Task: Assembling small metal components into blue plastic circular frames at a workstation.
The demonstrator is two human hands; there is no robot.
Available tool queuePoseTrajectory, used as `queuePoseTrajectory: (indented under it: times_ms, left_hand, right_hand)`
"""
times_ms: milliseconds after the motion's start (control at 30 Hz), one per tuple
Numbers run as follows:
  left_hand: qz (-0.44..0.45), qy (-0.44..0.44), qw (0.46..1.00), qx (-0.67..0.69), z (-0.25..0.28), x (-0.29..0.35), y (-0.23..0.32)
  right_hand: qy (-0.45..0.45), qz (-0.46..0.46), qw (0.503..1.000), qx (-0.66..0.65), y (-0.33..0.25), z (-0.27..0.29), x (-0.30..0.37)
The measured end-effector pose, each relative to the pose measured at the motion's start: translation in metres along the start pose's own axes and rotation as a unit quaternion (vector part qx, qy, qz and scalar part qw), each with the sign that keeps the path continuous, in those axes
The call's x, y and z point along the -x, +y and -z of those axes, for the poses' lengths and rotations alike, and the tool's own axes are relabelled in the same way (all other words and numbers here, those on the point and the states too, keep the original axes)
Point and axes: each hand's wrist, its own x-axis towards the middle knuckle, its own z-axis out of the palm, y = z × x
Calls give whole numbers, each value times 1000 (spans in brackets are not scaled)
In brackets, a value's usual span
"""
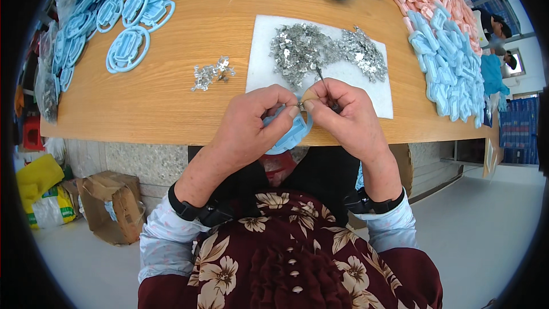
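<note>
Left hand (247,117) and right hand (350,119) are clamping one small silver metal piece (301,106) from opposite sides, apparently steadying it.

Small metal piece (301,106) between fingers (321,113)

Workshop: plastic parts (449,68) in tabletop heaps.
</note>
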Motion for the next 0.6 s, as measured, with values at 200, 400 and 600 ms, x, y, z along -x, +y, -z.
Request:
queuePoseTrajectory:
  times_ms: [200, 400, 600]
  left_hand:
    - [-15, 68, 991, 111, -1, 4, -4]
    - [0, 111, 971, 213, -5, 0, -5]
    - [43, 110, 958, 262, -5, 1, -6]
  right_hand:
    - [42, -4, 996, -78, 9, 6, 8]
    - [11, -69, 978, -199, 25, -5, 22]
    - [5, -45, 985, -164, 31, -8, 20]
